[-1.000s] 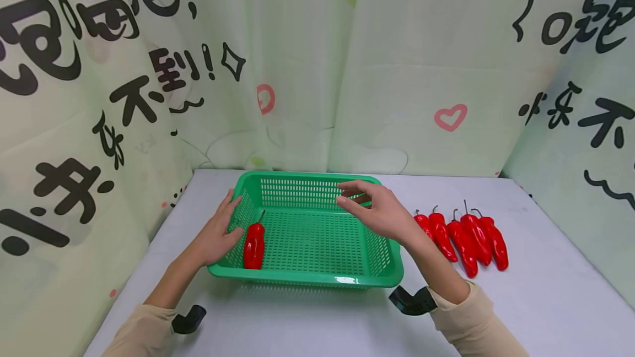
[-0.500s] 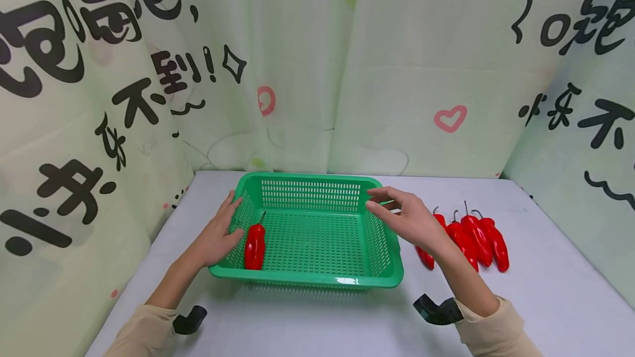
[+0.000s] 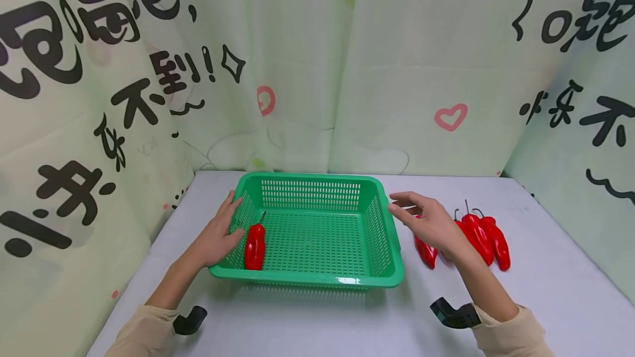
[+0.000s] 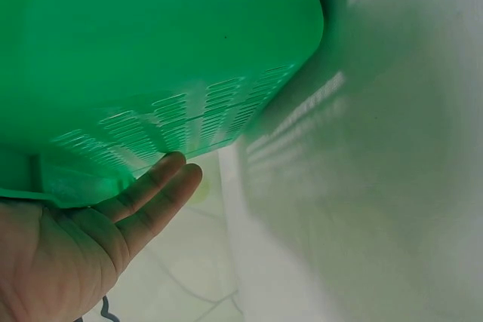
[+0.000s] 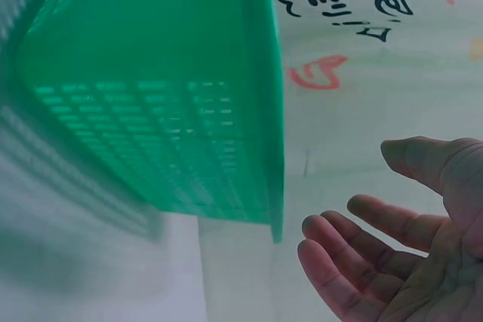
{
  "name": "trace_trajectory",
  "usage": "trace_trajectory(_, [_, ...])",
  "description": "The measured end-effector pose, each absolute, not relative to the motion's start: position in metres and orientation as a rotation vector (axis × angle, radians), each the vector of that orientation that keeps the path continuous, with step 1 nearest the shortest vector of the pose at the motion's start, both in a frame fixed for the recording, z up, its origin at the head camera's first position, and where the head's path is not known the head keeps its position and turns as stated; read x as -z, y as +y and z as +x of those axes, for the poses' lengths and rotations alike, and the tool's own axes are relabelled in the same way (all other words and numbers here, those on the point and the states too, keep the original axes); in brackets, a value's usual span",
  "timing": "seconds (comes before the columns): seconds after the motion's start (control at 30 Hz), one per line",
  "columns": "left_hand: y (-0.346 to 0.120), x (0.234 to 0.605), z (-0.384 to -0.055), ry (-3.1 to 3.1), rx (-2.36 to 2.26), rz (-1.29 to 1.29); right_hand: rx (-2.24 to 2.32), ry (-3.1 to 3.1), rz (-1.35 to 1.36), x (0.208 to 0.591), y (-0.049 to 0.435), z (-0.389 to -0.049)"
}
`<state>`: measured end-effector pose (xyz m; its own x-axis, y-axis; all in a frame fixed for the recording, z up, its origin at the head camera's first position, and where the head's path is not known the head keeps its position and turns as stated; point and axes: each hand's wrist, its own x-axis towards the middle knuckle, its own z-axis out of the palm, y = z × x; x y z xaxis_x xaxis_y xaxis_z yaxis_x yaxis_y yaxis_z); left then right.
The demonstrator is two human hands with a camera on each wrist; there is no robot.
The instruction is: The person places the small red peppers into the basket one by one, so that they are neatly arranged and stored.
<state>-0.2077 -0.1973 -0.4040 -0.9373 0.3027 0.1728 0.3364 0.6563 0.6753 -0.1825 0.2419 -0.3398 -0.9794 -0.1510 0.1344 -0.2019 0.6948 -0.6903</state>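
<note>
A green plastic basket (image 3: 307, 277) with slotted walls stands on the table, one red chili pepper (image 3: 255, 247) lying inside at its left. My left hand (image 3: 220, 233) rests on the left rim, fingers straight along the side and thumb over the inside. In the left wrist view, the outstretched fingers (image 4: 155, 197) lie against the outer wall. Just right of the basket, my right hand (image 3: 429, 222) hovers with relaxed, slightly bent fingers and holds nothing. Several more red chili peppers (image 3: 496, 241) lie right of it, partly hidden by the hand and forearm.
The white table (image 3: 317, 329) ends at a pale green curtain (image 3: 397, 70) with black lettering and hearts, which surrounds it at the back and both sides. A black wrist-worn device (image 3: 455, 314) sits at the right cuff and another (image 3: 190, 321) at the left.
My right hand has moved right, from over the basket's right part to beside its right rim, toward the pepper pile. The left hand, the basket and the pepper inside have stayed put.
</note>
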Motion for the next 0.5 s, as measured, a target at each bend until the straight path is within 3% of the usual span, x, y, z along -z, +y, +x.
trace_trajectory(0.5, [-0.196, 0.402, -0.207, -2.827, 1.15, -0.537, -1.087, -2.899, 0.097, 0.364, 0.275, -0.186])
